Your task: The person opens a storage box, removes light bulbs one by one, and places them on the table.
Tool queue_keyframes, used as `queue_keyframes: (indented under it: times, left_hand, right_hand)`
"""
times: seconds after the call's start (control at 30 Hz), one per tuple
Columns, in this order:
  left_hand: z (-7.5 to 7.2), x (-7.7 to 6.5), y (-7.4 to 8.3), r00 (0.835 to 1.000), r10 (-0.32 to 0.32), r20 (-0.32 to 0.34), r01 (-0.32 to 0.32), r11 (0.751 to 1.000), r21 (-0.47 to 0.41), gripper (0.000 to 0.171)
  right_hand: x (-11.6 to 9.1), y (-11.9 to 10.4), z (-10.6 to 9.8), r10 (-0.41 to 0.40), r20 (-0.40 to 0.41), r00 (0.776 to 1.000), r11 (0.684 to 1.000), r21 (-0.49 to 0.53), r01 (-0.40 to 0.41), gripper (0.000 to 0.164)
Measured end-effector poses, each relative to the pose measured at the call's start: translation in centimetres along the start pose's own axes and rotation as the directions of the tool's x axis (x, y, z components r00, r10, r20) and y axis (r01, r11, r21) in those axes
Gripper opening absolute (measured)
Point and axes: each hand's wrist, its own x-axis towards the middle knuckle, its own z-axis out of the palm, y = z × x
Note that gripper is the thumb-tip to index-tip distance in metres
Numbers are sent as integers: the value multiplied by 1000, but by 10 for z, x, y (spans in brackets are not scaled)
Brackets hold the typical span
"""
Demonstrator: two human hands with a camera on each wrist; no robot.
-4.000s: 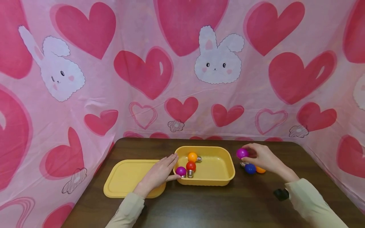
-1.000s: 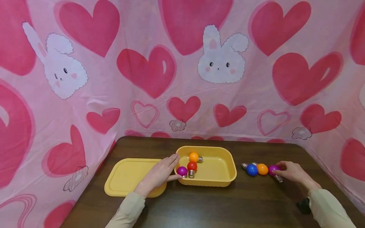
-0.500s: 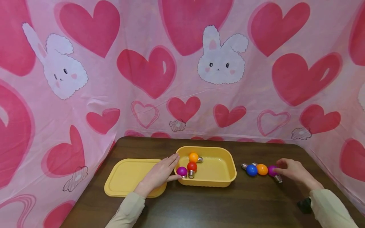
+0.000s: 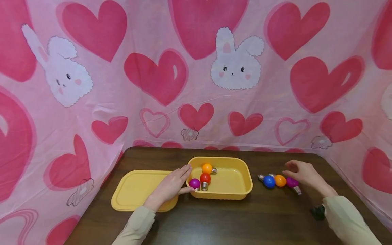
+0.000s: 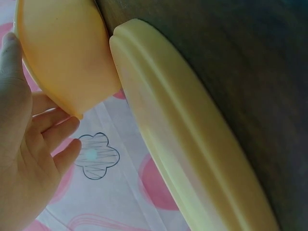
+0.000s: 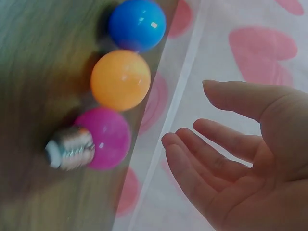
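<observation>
The person's right hand is hovering just above the right part of the tabletop, its thumb standing apart from its loosely bent fingers and nothing lying between them. Close by, three bulbs are resting in a row: a blue bulb, an orange bulb in the middle and a purple bulb nearest the hand. The right wrist view is showing a gap between the fingertips and the bulbs. The purple bulb's metal base is pointing towards the near right, while the blue one's is pointing left.

The left hand is resting spread against the left end of a yellow box, its fingers fairly straight and its thumb reaching towards the near corner. Inside, a second orange bulb, a red bulb and a second purple bulb are lying at the left side. A yellow lid is lying flat left of the box, partly under the forearm; whether the two are touching is hard to tell. Behind, a pink cloth is hanging, patterned with hearts and rabbits.
</observation>
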Motion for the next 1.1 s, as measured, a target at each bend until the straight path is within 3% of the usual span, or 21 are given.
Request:
queue_keyframes:
  times: [0.4, 1.1]
  left_hand:
    - [0, 1, -1, 1000, 2, 10, -2, 1000, 2, 83]
    - [0, 1, -2, 1000, 10, 7, -10, 1000, 17, 83]
  right_hand:
    - [18, -35, 5, -104, -27, 994, 994, 34, 105, 39]
    - [39, -96, 33, -251, 21, 968, 965, 88, 248, 35]
